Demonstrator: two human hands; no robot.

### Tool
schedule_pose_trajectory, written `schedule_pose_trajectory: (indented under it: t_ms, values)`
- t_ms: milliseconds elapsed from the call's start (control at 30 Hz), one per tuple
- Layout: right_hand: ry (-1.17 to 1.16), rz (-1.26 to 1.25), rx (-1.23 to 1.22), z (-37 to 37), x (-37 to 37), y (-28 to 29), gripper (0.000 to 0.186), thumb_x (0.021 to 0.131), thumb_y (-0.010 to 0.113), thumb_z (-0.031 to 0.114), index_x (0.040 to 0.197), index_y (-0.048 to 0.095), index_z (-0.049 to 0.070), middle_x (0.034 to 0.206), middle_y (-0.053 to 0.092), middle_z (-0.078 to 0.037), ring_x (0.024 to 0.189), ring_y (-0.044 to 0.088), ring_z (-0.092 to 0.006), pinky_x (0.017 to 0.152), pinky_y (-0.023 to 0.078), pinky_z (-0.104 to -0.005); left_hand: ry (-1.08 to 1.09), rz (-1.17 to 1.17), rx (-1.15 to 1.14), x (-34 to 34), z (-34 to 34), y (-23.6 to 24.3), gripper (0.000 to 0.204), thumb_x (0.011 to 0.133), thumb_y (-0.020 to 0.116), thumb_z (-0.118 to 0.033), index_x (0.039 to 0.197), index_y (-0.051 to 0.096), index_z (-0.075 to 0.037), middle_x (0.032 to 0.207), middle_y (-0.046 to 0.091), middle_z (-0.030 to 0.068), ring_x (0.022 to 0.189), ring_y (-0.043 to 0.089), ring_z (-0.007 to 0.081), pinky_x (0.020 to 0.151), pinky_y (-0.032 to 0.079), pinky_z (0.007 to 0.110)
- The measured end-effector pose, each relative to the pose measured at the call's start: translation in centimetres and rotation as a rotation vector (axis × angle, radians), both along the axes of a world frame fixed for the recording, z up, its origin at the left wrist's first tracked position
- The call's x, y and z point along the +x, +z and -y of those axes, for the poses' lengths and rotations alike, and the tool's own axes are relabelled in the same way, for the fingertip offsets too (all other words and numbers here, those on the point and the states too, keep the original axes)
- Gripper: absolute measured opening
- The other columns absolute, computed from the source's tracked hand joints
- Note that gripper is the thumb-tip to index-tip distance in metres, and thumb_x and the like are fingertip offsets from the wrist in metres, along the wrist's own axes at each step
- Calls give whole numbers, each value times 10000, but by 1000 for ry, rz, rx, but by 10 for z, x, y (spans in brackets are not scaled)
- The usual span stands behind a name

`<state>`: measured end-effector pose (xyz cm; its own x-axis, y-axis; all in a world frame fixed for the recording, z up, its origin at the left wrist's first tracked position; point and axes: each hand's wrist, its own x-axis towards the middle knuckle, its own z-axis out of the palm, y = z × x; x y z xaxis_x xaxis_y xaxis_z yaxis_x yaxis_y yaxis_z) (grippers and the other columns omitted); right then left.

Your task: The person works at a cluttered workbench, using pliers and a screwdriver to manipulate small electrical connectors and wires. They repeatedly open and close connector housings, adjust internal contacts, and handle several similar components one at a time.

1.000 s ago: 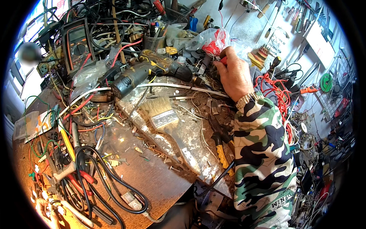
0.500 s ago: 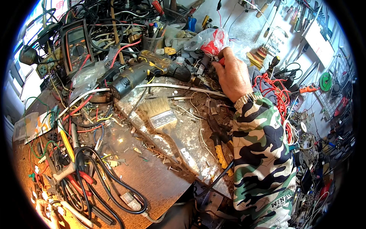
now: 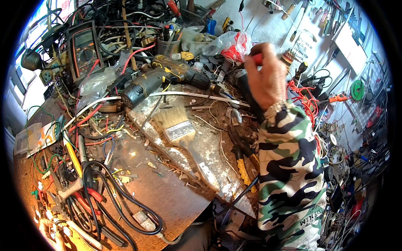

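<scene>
My right hand (image 3: 269, 79), in a camouflage sleeve, is over the cluttered back right of the bench. Its thumb and fingers are closed on a small red piece (image 3: 257, 59), mostly hidden, so its kind is unclear. A dark elongated thing (image 3: 247, 88) lies just under the hand; I cannot tell whether it is joined to the red piece. Left of the hand is a red and clear plastic bag (image 3: 238, 47). A black and yellow cordless drill (image 3: 144, 85) lies further left, and a wide paintbrush (image 3: 180, 130) is on the dusty board nearer me. My left hand is out of view.
Yellow-handled pliers (image 3: 242, 167) rest beside my sleeve. A multimeter (image 3: 85, 50) leans at the back left among tangled wires. A black cable loop (image 3: 157, 215) and several hand tools crowd the left front. Red wires (image 3: 307, 98) hang near the tool-hung wall.
My right hand has moved right and slightly toward me, away from the plastic bag, with the red piece now showing between its fingers. The dark thing beneath it has come into sight.
</scene>
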<state>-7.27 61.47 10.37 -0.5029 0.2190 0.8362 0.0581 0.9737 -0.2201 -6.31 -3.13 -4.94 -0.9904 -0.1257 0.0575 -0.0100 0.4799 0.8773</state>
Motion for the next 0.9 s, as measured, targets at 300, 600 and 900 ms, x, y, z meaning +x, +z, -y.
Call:
schedule_pose_trajectory:
  t_ms: [300,600,900]
  values:
    - [-134,862,479,-18,-47,31,184,859,760,113,1040,788,132,958,764,-135,927,740,-332,836,602,-451,-8,10,3,-3,-1,-1,344,961,672,-141,1276,611,-17,1074,641,65,1002,604,151,876,512,321]
    - [-170,1005,921,-39,-83,-10,70,842,702,75,860,752,121,929,747,-76,928,742,-290,777,587,-415,-6,42,1,-8,0,-8,335,961,678,-147,1265,622,-17,1061,648,63,995,608,149,868,516,320]
    - [-207,1134,953,-30,-91,-17,118,898,698,157,953,799,132,924,784,-90,962,765,-288,826,605,-414,-3,70,-6,-14,1,-12,327,961,683,-153,1254,633,-17,1049,655,62,987,611,148,859,519,318]
